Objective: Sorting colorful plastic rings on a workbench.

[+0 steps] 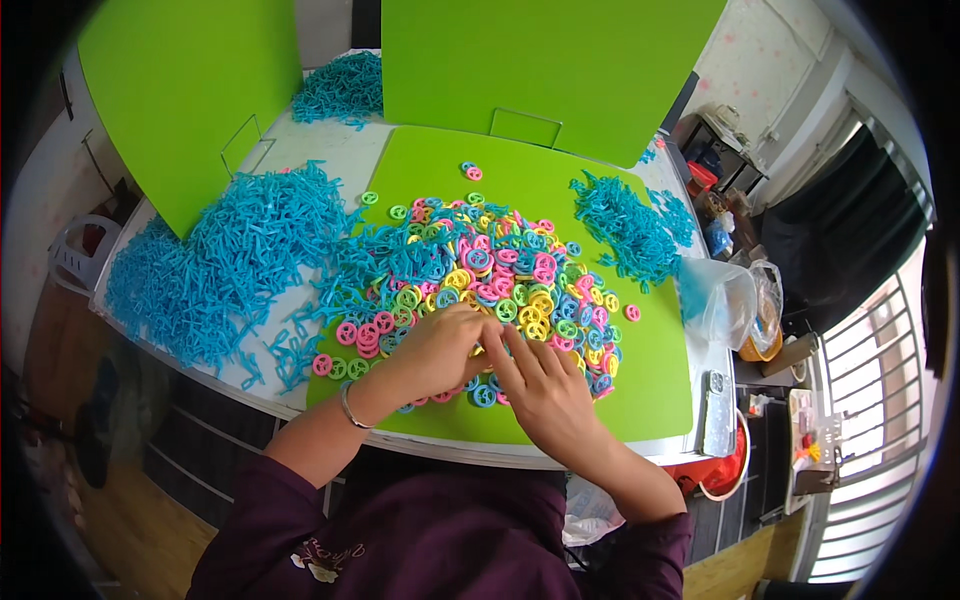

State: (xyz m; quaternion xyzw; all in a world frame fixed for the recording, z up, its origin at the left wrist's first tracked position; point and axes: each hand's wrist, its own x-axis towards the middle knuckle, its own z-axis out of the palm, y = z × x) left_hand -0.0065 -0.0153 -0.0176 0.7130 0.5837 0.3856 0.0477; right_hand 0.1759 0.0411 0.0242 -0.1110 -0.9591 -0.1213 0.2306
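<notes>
A heap of small plastic rings [500, 265] in pink, yellow, green and blue covers the middle of a green mat [650, 385]. My left hand [435, 350] and my right hand [545, 385] meet at the near edge of the heap, fingertips pressed together. The fingers hide whatever small piece sits between them. A thin bracelet circles my left wrist. Loose rings [345, 365] lie just left of my left hand.
A big pile of blue plastic sticks [225, 265] spreads over the table's left side, a smaller one [625, 225] lies at the mat's right, another [340, 90] at the back. Green boards [550, 60] stand upright behind. A clear plastic bag [725, 300] and phone [718, 410] sit at the right edge.
</notes>
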